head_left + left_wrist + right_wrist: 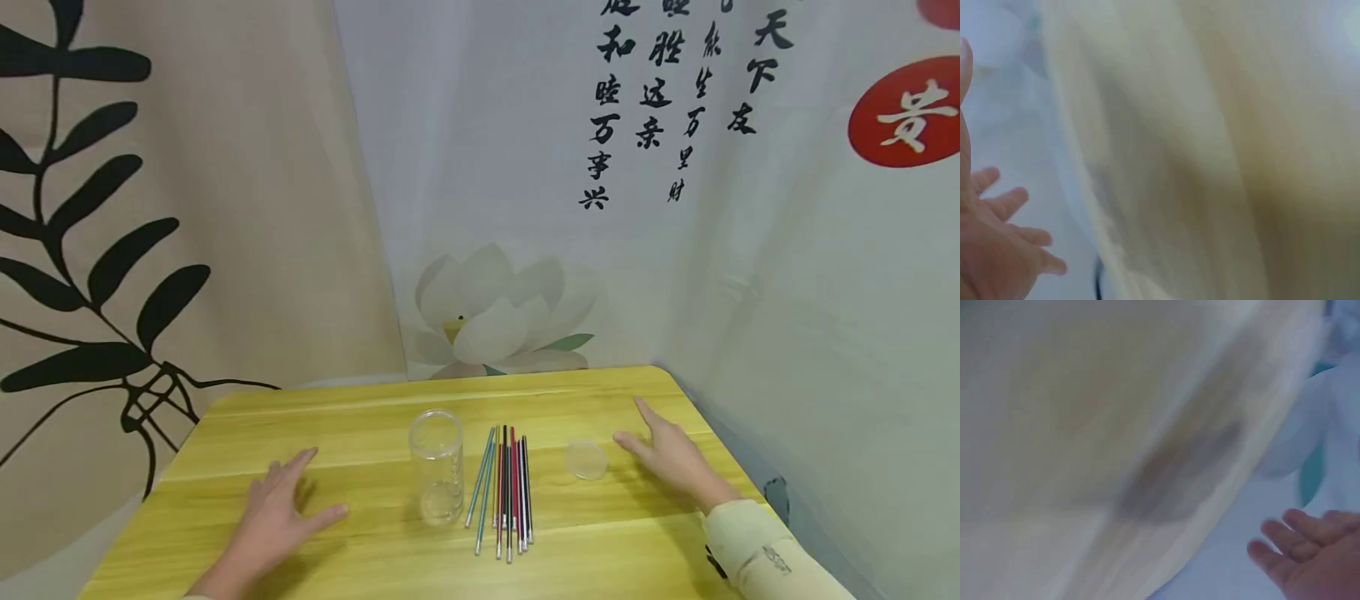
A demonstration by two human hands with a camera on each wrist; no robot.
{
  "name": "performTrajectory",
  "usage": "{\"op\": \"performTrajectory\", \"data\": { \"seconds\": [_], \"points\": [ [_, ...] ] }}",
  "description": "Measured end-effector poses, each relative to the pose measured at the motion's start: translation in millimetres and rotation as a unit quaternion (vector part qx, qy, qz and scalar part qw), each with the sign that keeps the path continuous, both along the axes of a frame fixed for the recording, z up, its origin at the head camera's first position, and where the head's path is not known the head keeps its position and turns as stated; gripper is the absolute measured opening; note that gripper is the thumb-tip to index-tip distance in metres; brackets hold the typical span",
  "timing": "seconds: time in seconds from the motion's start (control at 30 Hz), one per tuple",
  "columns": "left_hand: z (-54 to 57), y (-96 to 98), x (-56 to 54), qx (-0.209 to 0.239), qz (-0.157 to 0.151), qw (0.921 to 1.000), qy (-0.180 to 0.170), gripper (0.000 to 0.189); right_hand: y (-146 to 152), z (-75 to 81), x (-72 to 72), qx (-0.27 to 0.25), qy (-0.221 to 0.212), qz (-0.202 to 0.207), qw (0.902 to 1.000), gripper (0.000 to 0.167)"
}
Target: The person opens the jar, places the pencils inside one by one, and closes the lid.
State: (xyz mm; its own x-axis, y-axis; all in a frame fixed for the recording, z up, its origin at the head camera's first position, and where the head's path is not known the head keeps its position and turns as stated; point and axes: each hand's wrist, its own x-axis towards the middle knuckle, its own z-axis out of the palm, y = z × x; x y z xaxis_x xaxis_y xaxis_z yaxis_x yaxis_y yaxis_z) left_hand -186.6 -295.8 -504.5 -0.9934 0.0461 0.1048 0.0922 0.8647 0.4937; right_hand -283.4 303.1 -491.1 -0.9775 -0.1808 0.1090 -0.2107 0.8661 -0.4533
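A clear, empty-looking cylindrical jar [437, 475] stands upright on the yellow wood-grain table [375, 567]. Just right of it lies a bunch of thin sticks [504, 492], like pencils or pen refills, in blue, red, black and other colours, roughly side by side. Further right is a clear round lid [586, 460], flat on the table. My left hand [273, 517] hovers over the table left of the jar, thumb and fingers spread, holding nothing. Right of the lid, my right hand [671, 454] is held out with fingers extended, also holding nothing. Both wrist views are blurred.
The table's back edge [525, 377] meets a hanging curtain [510, 192] printed with a lotus and characters. On the left, a beige curtain [255, 208] bears dark leaves. The table's right edge runs close beside my right forearm.
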Motion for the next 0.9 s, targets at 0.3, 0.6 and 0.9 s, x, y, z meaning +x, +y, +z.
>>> {"op": "performTrajectory", "data": {
  "seconds": [0.3,0.6,0.9],
  "points": [
    [18.8,118.8,-7.7,0.206,0.041,0.9771,-0.033,0.130,-115.9,22.3,-5.7,-0.085,-0.090,0.008,0.9923,0.045],
    [11.3,171.8,-22.4,0.238,0.082,0.9673,0.035,0.124,-165.7,-10.2,-7.2,-0.051,-0.114,-0.003,0.9922,0.045],
    [7.2,189.2,-25.8,0.223,0.124,0.9632,0.085,0.087,-168.4,-16.1,-10.7,-0.025,-0.113,-0.033,0.9928,0.048]
  ]
}}
